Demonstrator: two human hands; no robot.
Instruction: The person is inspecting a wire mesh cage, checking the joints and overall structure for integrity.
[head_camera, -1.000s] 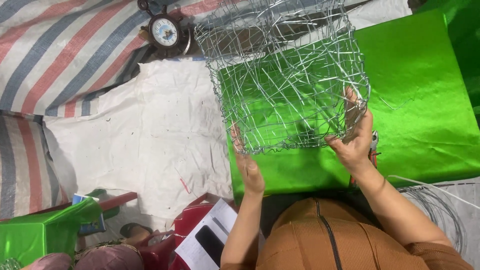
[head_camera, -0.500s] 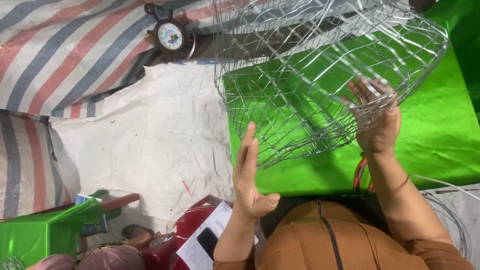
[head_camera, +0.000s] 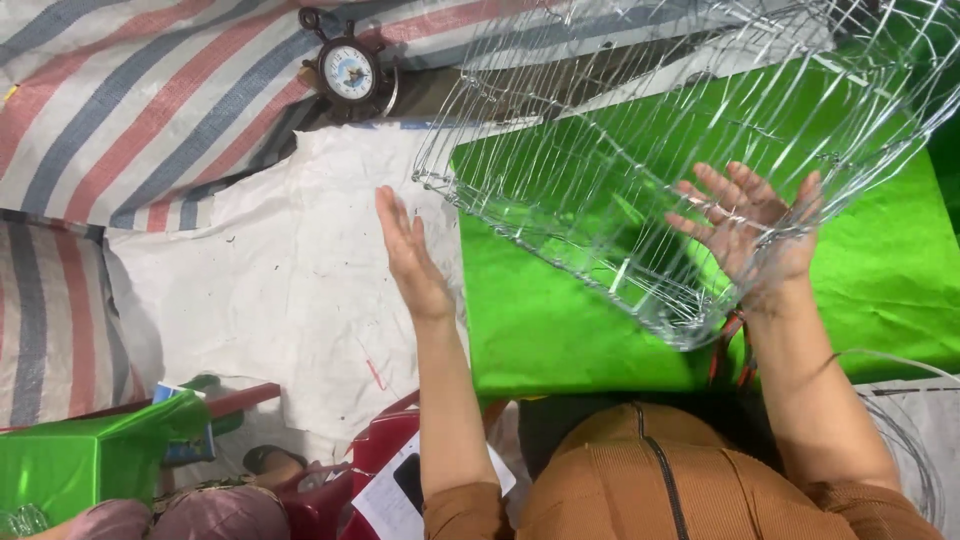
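A large box-shaped frame of bent silver wire (head_camera: 640, 130) is tilted in the air above a sheet of shiny green paper (head_camera: 880, 280). My right hand (head_camera: 750, 225) is flat under its lower right side, fingers spread, supporting it through the wires. My left hand (head_camera: 410, 255) is open and upright, palm toward the frame, just left of its lower corner and not touching it.
A white woven sack (head_camera: 280, 280) lies left of the green sheet, on a striped tarp (head_camera: 120, 110). A small round clock in a ship-wheel frame (head_camera: 348, 72) lies at the top. Folded green paper (head_camera: 90, 460), a red container (head_camera: 385, 455) and coiled wire (head_camera: 910, 450) sit near me.
The wire frame has tipped up and swung to the right. My left hand let go of its left edge and now stands free beside it. My right hand shifted underneath.
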